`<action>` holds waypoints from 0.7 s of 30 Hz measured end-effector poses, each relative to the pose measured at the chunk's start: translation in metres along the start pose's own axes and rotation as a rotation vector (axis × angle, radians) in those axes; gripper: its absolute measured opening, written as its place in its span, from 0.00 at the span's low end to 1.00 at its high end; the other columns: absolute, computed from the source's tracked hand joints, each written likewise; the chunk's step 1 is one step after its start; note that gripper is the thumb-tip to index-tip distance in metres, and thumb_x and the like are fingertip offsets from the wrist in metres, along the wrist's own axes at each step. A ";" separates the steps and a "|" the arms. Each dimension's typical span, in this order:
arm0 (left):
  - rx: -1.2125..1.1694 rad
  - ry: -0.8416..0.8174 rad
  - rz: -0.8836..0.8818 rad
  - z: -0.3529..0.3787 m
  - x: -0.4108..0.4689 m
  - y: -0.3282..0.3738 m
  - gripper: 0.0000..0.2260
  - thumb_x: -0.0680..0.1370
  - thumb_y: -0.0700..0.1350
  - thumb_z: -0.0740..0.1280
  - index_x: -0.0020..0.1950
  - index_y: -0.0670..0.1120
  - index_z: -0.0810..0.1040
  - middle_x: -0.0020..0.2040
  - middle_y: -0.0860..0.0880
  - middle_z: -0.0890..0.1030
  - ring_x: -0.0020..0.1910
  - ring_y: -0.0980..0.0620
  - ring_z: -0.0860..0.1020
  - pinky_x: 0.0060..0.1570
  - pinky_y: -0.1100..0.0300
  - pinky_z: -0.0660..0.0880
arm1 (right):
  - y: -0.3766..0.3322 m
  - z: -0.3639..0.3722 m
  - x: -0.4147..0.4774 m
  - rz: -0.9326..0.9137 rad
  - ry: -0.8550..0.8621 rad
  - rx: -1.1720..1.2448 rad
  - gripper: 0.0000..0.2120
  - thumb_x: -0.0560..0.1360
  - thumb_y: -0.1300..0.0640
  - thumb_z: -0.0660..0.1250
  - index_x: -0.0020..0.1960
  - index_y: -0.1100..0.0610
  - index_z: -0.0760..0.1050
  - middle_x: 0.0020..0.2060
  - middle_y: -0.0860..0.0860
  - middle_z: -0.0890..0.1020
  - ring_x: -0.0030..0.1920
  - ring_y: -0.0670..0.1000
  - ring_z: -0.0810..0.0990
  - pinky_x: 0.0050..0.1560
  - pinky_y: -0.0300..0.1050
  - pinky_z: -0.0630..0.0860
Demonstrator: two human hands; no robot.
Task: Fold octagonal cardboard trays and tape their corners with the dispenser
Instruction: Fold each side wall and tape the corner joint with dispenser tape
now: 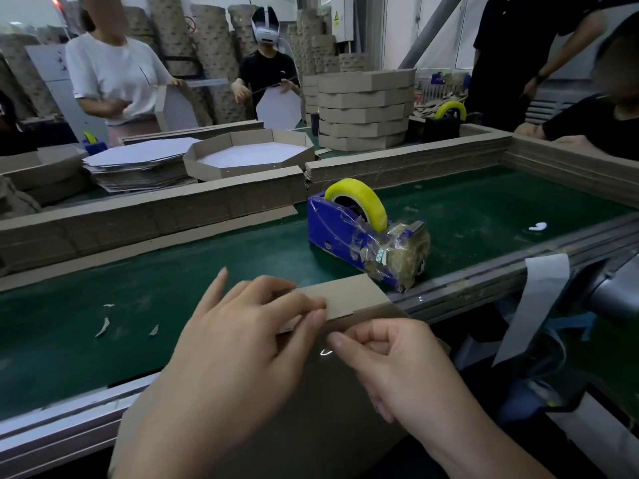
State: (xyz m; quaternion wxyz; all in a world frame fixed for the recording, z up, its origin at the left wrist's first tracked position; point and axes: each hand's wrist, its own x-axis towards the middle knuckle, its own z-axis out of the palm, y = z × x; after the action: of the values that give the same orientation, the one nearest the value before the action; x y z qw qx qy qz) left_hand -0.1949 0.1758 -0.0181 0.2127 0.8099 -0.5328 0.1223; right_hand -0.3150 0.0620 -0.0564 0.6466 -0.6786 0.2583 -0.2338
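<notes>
A brown cardboard tray stands tilted against the conveyor's near edge, its underside facing me. My left hand grips its folded side flap, fingers curled over the top edge. Just to the right, my right hand pinches a piece of clear tape at the tray's corner, thumb and forefinger together. The blue tape dispenser with a yellow tape roll sits on the green belt just beyond the tray.
A folded octagonal tray and a pile of flat blanks lie past the cardboard wall. Finished trays are stacked at the back. Several people stand around the line. A second dispenser sits far right.
</notes>
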 end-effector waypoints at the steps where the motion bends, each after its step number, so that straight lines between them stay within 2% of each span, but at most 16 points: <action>1: 0.032 0.045 -0.015 0.004 0.002 0.003 0.18 0.76 0.61 0.53 0.45 0.57 0.81 0.47 0.59 0.81 0.48 0.53 0.81 0.64 0.45 0.70 | 0.000 0.002 0.001 0.008 -0.012 0.017 0.11 0.75 0.58 0.70 0.34 0.57 0.77 0.15 0.47 0.70 0.15 0.41 0.63 0.19 0.32 0.58; 2: 0.051 0.086 -0.023 0.007 0.005 0.006 0.17 0.76 0.60 0.55 0.41 0.55 0.80 0.45 0.57 0.81 0.45 0.51 0.81 0.58 0.47 0.75 | 0.000 0.003 0.002 0.011 -0.021 0.021 0.11 0.75 0.58 0.70 0.34 0.57 0.77 0.15 0.47 0.70 0.15 0.41 0.63 0.19 0.32 0.58; 3: 0.050 0.117 -0.027 0.010 0.006 0.007 0.16 0.76 0.60 0.56 0.38 0.54 0.79 0.43 0.57 0.82 0.42 0.50 0.81 0.47 0.51 0.77 | 0.000 0.004 0.004 0.010 -0.028 0.009 0.11 0.75 0.58 0.70 0.34 0.57 0.77 0.15 0.47 0.70 0.15 0.41 0.62 0.19 0.33 0.58; 4: 0.041 0.138 -0.022 0.011 0.008 0.006 0.16 0.75 0.59 0.57 0.38 0.53 0.78 0.42 0.56 0.82 0.40 0.49 0.81 0.37 0.55 0.75 | -0.001 0.003 0.005 0.010 -0.033 -0.007 0.11 0.75 0.58 0.70 0.34 0.57 0.77 0.16 0.47 0.69 0.15 0.41 0.62 0.19 0.33 0.58; 5: 0.035 0.154 -0.005 0.013 0.010 0.003 0.16 0.75 0.59 0.57 0.38 0.53 0.79 0.43 0.57 0.82 0.39 0.49 0.81 0.32 0.57 0.72 | -0.002 0.002 0.007 0.011 -0.040 -0.019 0.12 0.75 0.57 0.70 0.34 0.57 0.77 0.16 0.47 0.69 0.15 0.42 0.62 0.19 0.34 0.58; 8: 0.041 0.193 0.066 0.017 0.013 -0.005 0.17 0.75 0.59 0.58 0.39 0.53 0.82 0.44 0.56 0.83 0.39 0.50 0.81 0.30 0.60 0.67 | -0.004 -0.001 0.014 0.007 -0.050 -0.075 0.13 0.75 0.56 0.70 0.33 0.57 0.77 0.16 0.48 0.69 0.15 0.43 0.62 0.19 0.34 0.58; 11: 0.050 0.185 0.102 0.019 0.017 -0.008 0.17 0.75 0.59 0.59 0.40 0.52 0.83 0.44 0.56 0.83 0.41 0.50 0.82 0.30 0.60 0.68 | -0.005 -0.003 0.019 0.005 -0.072 -0.181 0.14 0.76 0.52 0.69 0.34 0.58 0.78 0.18 0.49 0.72 0.15 0.43 0.64 0.20 0.33 0.60; 14: 0.042 0.157 0.088 0.018 0.018 -0.013 0.13 0.74 0.59 0.64 0.41 0.53 0.83 0.45 0.55 0.83 0.42 0.50 0.82 0.31 0.59 0.69 | -0.004 -0.010 0.024 0.026 -0.095 -0.371 0.17 0.74 0.45 0.70 0.36 0.59 0.79 0.20 0.50 0.76 0.17 0.45 0.67 0.22 0.36 0.63; 16: 0.032 0.157 0.074 0.017 0.017 -0.016 0.11 0.75 0.58 0.66 0.41 0.53 0.83 0.45 0.56 0.83 0.43 0.50 0.82 0.32 0.59 0.69 | -0.002 -0.018 0.027 -0.125 0.020 -0.393 0.14 0.71 0.43 0.71 0.37 0.54 0.80 0.22 0.50 0.77 0.19 0.43 0.69 0.23 0.35 0.65; 18: 0.034 0.154 0.073 0.016 0.016 -0.018 0.13 0.76 0.60 0.65 0.42 0.53 0.82 0.46 0.56 0.83 0.43 0.50 0.81 0.32 0.59 0.68 | -0.002 -0.023 0.033 -0.458 0.176 -0.447 0.09 0.72 0.44 0.71 0.41 0.49 0.81 0.25 0.50 0.76 0.25 0.42 0.72 0.28 0.32 0.65; 19: 0.040 0.146 0.076 0.016 0.016 -0.019 0.13 0.75 0.60 0.64 0.42 0.53 0.81 0.46 0.55 0.82 0.43 0.49 0.81 0.33 0.59 0.68 | -0.004 -0.023 0.035 -0.595 0.197 -0.529 0.06 0.72 0.46 0.71 0.44 0.47 0.82 0.27 0.47 0.74 0.28 0.43 0.72 0.30 0.31 0.65; 21: 0.066 0.114 0.071 0.017 0.017 -0.020 0.13 0.73 0.60 0.65 0.44 0.52 0.80 0.47 0.55 0.82 0.44 0.48 0.81 0.34 0.58 0.68 | -0.004 -0.019 0.041 -0.741 0.156 -0.676 0.07 0.71 0.50 0.73 0.49 0.44 0.83 0.30 0.40 0.72 0.32 0.42 0.73 0.33 0.31 0.66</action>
State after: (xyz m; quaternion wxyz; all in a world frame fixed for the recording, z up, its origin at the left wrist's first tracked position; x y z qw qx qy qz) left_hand -0.1704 0.1610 -0.0298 0.2117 0.7887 -0.5439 0.1934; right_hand -0.2960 0.0215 -0.0517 0.2434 -0.8765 0.1090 -0.4008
